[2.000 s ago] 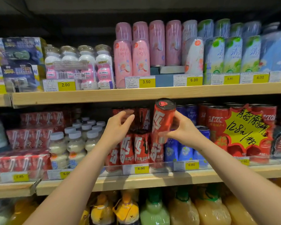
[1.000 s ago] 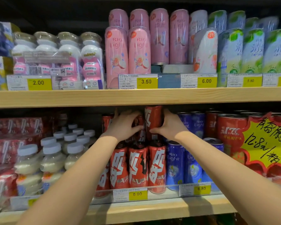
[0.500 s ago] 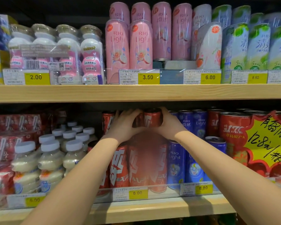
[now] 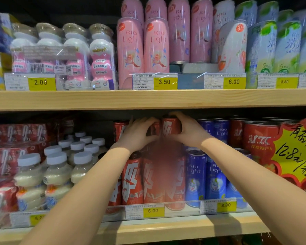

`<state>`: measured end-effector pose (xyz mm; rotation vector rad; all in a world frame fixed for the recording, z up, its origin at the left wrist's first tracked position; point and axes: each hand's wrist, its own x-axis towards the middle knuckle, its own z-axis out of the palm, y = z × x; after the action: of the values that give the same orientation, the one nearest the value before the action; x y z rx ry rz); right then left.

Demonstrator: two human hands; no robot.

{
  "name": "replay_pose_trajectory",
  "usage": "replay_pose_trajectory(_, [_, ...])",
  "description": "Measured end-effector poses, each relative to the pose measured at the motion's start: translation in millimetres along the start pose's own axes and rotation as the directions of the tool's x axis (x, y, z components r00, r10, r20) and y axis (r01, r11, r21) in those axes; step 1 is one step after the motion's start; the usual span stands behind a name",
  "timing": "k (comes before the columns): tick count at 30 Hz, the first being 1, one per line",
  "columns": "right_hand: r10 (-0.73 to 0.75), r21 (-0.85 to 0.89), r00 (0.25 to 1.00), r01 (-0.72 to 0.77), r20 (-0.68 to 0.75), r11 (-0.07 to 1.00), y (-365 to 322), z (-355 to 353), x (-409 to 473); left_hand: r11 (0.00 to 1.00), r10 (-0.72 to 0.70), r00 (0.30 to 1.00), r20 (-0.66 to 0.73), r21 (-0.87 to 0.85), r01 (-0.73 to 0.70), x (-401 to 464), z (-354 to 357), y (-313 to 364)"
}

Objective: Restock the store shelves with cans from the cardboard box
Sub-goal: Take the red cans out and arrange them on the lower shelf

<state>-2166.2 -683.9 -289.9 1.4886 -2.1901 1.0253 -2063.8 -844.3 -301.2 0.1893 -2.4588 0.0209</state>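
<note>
Head view. Right hand (image 4: pixel 189 131) grip is clamped on a red can (image 4: pixel 170 127), fingers over its top and thumb at its lower side. The can stands upright on the second tier, on top of the front row of red cans (image 4: pixel 132 179), just under the upper shelf board (image 4: pixel 148 99). Left hand (image 4: pixel 136 134) is wrapped on the neighbouring upper red can (image 4: pixel 155 129) just to the left, fingers curled over its top; the two held cans touch or nearly touch, cannot tell which.

Counts: front row of red cans, three faces readable; a fourth at the left is mostly behind the left forearm. One more upper-tier red can (image 4: pixel 119 129) to the left of the left hand. Blue cans (image 4: pixel 195 175): two clear in the near row, a third cut by the right forearm; two more on the tier behind. Pink cans (image 4: pixel 142 45) on the upper shelf: two near, four far. White-capped bottles (image 4: pixel 57 174): about ten caps visible.

Hard to make out: a blurred reddish patch covers the middle of the red row below the hands. The yellow starburst sign (image 4: pixel 297 152) is cut off by the right edge. Cardboard box is out of frame.

Surface: pale wooden shelves with clear plastic rails; yellow price tags (image 4: pixel 153 210) read 6.00 and 8.80 below, 2.00, 3.50, 6.00, 8.80 above. Shelf interior is dark.
</note>
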Motion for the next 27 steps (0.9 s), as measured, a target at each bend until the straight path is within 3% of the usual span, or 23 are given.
replay_pose_trajectory(2, [-0.001, -0.005, 1.000, 0.001, 0.007, 1.000, 1, 0, 0, 0.999, -0.033, 0.999, -0.030, -0.008, 0.033, -2, -5, -8])
replay_pose_trajectory(6, [0.000, 0.016, 1.000, 0.000, 0.031, 1.000, 2, 2, 1, 0.935, -0.327, 0.931, -0.163, -0.202, 0.293, -23, -24, -39])
replay_pose_trajectory(10, [0.005, 0.016, 1.000, -0.005, 0.019, 1.000, 4, 10, -4, 0.859, -0.434, 0.901, 0.015, -0.296, 0.419, -36, -31, -45])
replay_pose_trajectory(14, [0.019, 0.011, 1.000, -0.019, 0.006, 1.000, 3, 12, -7, 0.843, -0.475, 0.880, 0.014, -0.281, 0.459, -34, -28, -44])
replay_pose_trajectory(23, [0.028, 0.031, 0.999, -0.028, -0.023, 0.999, -3, 2, -4, 0.853, -0.491, 0.871, 0.020, -0.190, 0.486, -32, -32, -52])
replay_pose_trajectory(27, [0.022, 0.036, 1.000, -0.021, -0.023, 0.999, -1, -4, -6, 0.967, -0.247, 0.969, -0.024, 0.055, 0.248, -12, -28, -35])
